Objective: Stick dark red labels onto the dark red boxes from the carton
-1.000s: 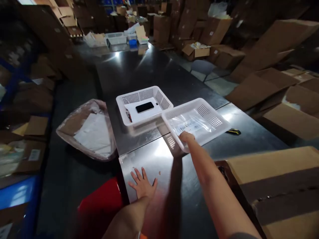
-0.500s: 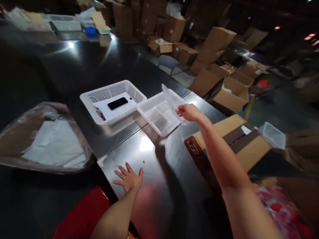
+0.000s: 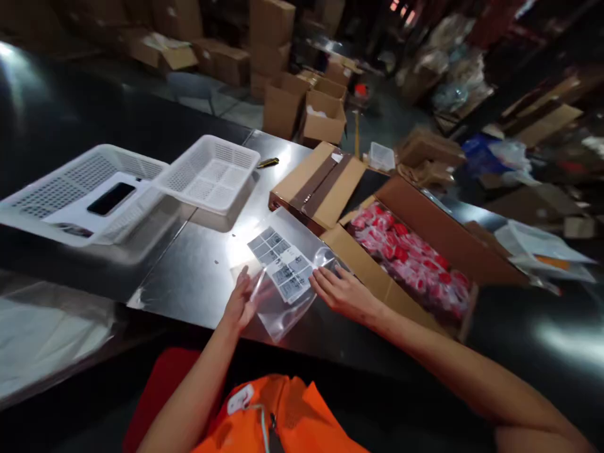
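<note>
A clear plastic bag point(image 3: 302, 236) with a printed sheet point(image 3: 282, 264) of grey picture panels inside lies tilted above the near edge of the metal table. My left hand point(image 3: 240, 303) holds its left edge, thumb and fingers around the film. At its right edge, the fingers of my right hand point(image 3: 340, 292) are together on the film, with the thumb partly hidden. Beyond the bag, a white plastic basket point(image 3: 229, 202) stands on the table. To its left, a second white basket point(image 3: 85, 236) holds a white box or sheet with a black phone point(image 3: 111, 199) on it.
A taped carton point(image 3: 309, 179) sits behind the bag. An open carton point(image 3: 377, 270) full of red items in clear wrapping point(image 3: 410, 251) stands at right. A yellow-and-black cutter point(image 3: 268, 163) lies by the basket. At lower left are white sheets point(image 3: 42, 336) in a plastic-lined container.
The view has swung right. My right hand has brought the clear bag from over the empty basket towards me. My left hand, spread above the table before, now holds the bag too.
</note>
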Tool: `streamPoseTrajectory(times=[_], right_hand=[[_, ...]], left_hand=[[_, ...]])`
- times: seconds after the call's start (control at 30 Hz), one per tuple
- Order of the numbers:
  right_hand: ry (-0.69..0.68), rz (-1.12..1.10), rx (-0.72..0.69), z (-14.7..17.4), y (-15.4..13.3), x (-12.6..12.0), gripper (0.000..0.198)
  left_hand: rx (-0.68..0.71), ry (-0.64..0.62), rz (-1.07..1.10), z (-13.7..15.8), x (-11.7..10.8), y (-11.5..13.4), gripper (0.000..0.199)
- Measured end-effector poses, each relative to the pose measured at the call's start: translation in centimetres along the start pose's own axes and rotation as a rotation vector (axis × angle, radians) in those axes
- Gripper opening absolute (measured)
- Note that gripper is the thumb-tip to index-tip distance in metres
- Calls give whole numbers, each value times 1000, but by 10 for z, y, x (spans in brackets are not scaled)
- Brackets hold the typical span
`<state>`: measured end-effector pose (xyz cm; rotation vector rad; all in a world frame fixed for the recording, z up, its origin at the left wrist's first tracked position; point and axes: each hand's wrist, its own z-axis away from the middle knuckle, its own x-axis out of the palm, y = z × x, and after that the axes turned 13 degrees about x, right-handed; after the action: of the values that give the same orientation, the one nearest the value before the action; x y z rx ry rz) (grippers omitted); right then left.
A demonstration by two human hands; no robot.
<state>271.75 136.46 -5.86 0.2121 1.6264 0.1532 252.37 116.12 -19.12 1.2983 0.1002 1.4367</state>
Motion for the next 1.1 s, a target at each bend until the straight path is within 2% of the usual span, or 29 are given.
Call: streamPoseTrajectory(times=[0.07,0.13,0.23,0.27,0.33,0.37,0.43,0.6,0.67,0.73,0.83,0.9,1.0,1.1], right_hand=[[14,-179,200,55,-5,-9,37],[145,-438,577,111,-18,-14,43],[516,-1041,1278,191,-58,-9,80],[645,-1301,1449,214,-76,-6,85],[892,-1772,1621,256,-112,-1,83],[1016,-1916,1649,276,-130,-1,81],[1244,-1970,1689,317,-161,-8,76],[1536,-1661,1815,422,-228,-37,76],[1710,-1587,1822,453,-253,-43,79],[1863,-1607,1777,473,-275,-46,82],[1934,-1626,1742,493,-300,-45,87],[1946,-1504,1776,508,-311,-43,86],[1951,-1325,1767,537,-320,-39,79],[1922,-1256,1763,565,-324,-35,76]], left_hand=[[-66,-62,94,17,35,-15,93],[-41,-132,59,38,65,-33,111],[-46,-287,23,79,99,-63,120],[-66,-339,3,96,108,-74,122],[-111,-447,-44,132,124,-97,123],[-130,-503,-68,151,131,-110,122],[-151,-608,-119,189,143,-135,120],[-222,-859,-245,285,164,-194,110],[-257,-934,-256,323,169,-215,106],[-283,-969,-256,359,171,-234,100],[-373,-961,-257,402,174,-258,89],[-484,-922,-295,420,178,-273,76],[-655,-870,-426,432,186,-294,51],[-772,-844,-548,438,193,-320,29]])
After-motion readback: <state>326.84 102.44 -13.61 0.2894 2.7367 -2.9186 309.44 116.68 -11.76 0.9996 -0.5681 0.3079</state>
